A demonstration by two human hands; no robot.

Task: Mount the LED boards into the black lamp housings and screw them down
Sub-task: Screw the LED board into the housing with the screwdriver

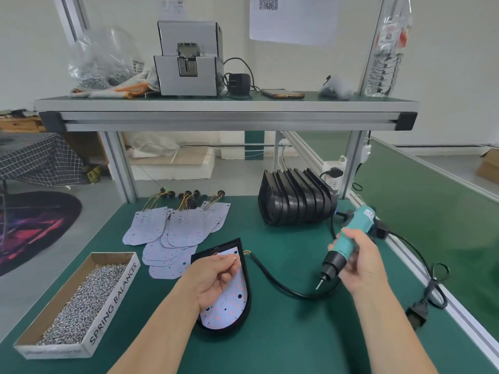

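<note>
**Setting 1 screw before driving**

My left hand (213,276) pinched what looked like 1 screw (235,256) over the LED board (232,303), seated in the black housing (249,298) at lower centre. My right hand (361,263) gripped the teal screwdriver (351,236), bit clear. I judged the screw should stand square in its hole first. The screw box (113,298) read "SPRING BALANCER"; the board, "12V".

Printed on cardboard box (113,300): "SPRING BALANCER".
</note>
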